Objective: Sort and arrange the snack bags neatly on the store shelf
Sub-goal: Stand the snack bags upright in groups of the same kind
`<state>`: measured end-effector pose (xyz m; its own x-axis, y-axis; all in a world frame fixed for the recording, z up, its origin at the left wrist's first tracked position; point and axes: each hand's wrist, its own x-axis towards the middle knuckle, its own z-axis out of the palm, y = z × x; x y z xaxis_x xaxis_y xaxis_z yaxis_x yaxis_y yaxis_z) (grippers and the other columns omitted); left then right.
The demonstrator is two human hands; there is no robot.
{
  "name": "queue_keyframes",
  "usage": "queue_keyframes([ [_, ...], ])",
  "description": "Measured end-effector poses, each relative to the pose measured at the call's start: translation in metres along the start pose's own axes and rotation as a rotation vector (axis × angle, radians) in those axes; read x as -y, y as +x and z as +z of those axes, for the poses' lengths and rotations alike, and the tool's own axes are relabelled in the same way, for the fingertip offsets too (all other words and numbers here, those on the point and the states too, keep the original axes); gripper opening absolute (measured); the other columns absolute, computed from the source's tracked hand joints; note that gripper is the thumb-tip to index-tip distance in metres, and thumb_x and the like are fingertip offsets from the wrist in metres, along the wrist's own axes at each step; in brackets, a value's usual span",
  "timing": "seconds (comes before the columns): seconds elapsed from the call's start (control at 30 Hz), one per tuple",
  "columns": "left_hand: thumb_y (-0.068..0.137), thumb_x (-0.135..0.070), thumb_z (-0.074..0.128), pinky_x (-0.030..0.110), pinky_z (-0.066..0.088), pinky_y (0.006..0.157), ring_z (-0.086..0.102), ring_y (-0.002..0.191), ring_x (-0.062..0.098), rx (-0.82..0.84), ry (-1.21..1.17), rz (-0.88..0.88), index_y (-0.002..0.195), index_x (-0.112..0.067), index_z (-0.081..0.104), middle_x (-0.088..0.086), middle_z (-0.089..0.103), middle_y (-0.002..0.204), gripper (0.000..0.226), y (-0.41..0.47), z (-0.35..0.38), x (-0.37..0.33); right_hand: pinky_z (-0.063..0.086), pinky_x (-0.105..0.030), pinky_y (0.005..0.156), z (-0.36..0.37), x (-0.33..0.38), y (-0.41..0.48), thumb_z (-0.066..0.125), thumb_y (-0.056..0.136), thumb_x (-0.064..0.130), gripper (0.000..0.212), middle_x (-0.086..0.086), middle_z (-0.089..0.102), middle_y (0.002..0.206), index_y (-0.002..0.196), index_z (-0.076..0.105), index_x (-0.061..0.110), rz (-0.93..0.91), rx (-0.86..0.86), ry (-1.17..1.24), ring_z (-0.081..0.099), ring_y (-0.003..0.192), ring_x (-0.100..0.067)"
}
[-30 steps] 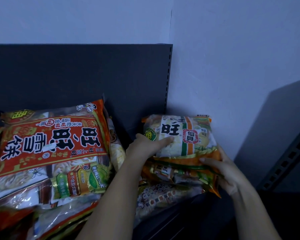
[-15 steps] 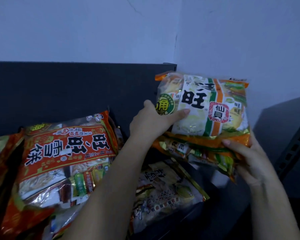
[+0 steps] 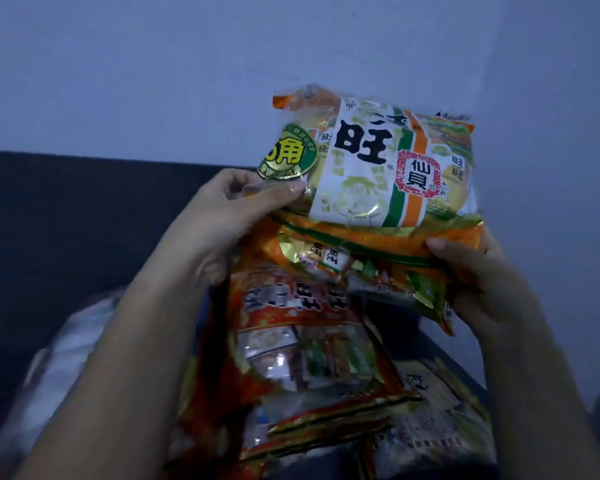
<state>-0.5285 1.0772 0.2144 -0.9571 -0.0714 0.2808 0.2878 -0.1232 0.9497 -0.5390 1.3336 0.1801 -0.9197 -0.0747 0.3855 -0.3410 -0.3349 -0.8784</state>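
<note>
Head view: your left hand (image 3: pixel 222 216) and right hand (image 3: pixel 482 282) gripped stacked bags (image 3: pixel 371 202); the slick top one could slide off.

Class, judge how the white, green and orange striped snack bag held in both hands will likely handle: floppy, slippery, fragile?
The white, green and orange striped plastic snack bag looks glossy, so probably slippery; the thumb of the left hand pins it. Crinkled edges suggest soft film. Round crackers inside likely break if squeezed.
</note>
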Motion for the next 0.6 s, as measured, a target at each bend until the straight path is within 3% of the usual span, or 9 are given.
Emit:
queue_keyframes([
  [0.07,0.051,-0.031,0.091,0.048,0.058,0.059,0.066,0.067,0.026,-0.103,-0.034,0.026,0.114,-0.006,0.054,0.012,0.066,0.092,0.077,-0.014,-0.047,-0.014,0.057,-0.044,0.074,0.052,-0.009,0.012,0.062,0.067,0.0,0.072,-0.015,0.065,0.118,0.135,0.044,0.016,0.005,0.109,0.026,0.066,0.102,-0.032],
  [0.1,0.055,-0.029,0.089,0.047,0.058,0.055,0.066,0.064,0.024,-0.163,-0.036,0.052,0.116,-0.004,0.053,0.011,0.067,0.087,0.075,-0.022,-0.069,-0.021,0.057,-0.042,0.073,0.078,-0.013,0.016,0.064,0.066,-0.003,0.073,-0.015,0.066,0.115,0.134,0.045,0.015,0.006,0.151,0.042,0.067,0.099,-0.031],
  [0.2,0.064,-0.029,0.081,0.024,0.048,0.041,0.06,0.045,0.012,-0.294,0.022,0.131,0.108,-0.004,0.055,0.001,0.064,0.066,0.057,-0.05,-0.139,-0.035,0.057,-0.041,0.069,0.157,-0.035,0.017,0.067,0.063,-0.003,0.073,-0.014,0.068,0.106,0.131,0.047,0.012,0.035,0.243,0.112,0.069,0.092,-0.031],
  [0.3,0.061,-0.034,0.073,0.025,0.05,0.04,0.06,0.046,0.009,-0.411,0.054,0.156,0.086,-0.02,0.056,-0.007,0.064,0.062,0.034,-0.088,-0.213,-0.043,0.057,-0.045,0.072,0.233,-0.062,0.005,0.074,0.057,-0.004,0.08,-0.018,0.067,0.11,0.131,0.047,0.012,0.091,0.331,0.168,0.068,0.096,-0.034],
  [0.37,0.066,-0.033,0.07,0.024,0.048,0.039,0.06,0.046,0.01,-0.445,0.074,0.127,0.083,-0.023,0.057,-0.007,0.064,0.062,0.024,-0.115,-0.262,-0.046,0.056,-0.047,0.076,0.28,-0.083,-0.007,0.075,0.056,-0.002,0.083,-0.019,0.065,0.116,0.132,0.046,0.014,0.145,0.392,0.197,0.066,0.1,-0.035],
  [0.5,0.067,-0.032,0.075,0.022,0.051,0.048,0.062,0.057,0.014,-0.533,0.114,0.072,0.086,-0.017,0.061,-0.001,0.068,0.072,0.028,-0.164,-0.359,-0.033,0.058,-0.039,0.069,0.367,-0.136,-0.037,0.068,0.058,-0.002,0.082,-0.013,0.068,0.112,0.134,0.045,0.019,0.277,0.472,0.206,0.068,0.096,-0.028],
  [0.6,0.068,-0.03,0.07,0.021,0.051,0.048,0.063,0.056,0.014,-0.601,0.076,0.001,0.087,-0.017,0.062,-0.001,0.07,0.071,0.025,-0.195,-0.417,-0.01,0.058,-0.04,0.071,0.413,-0.182,-0.065,0.075,0.056,-0.007,0.089,-0.01,0.069,0.111,0.134,0.046,0.024,0.382,0.487,0.198,0.069,0.096,-0.028],
])
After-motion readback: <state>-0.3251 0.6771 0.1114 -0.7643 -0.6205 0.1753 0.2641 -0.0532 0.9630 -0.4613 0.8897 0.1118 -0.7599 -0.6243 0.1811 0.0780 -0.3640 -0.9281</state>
